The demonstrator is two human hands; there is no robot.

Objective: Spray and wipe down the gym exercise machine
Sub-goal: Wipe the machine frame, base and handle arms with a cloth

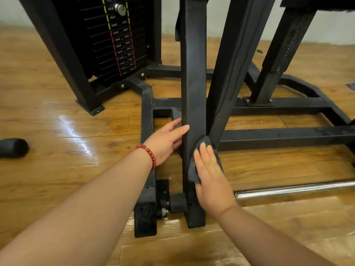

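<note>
A black steel gym machine fills the view, with an upright square post (193, 73) in the middle. My right hand (211, 179) presses a dark grey cloth (203, 146) flat against the right side of that post, low down, with the fingers straight. My left hand (167, 139) rests on the post's left side at about the same height, fingers extended; a red bead bracelet sits on that wrist. No spray bottle is in view.
The weight stack (119, 39) stands at the back left. Black base rails (278, 134) run across the wooden floor (57, 131). A chrome bar (295, 188) lies at the right, and a black foam roller end (13, 147) at the far left.
</note>
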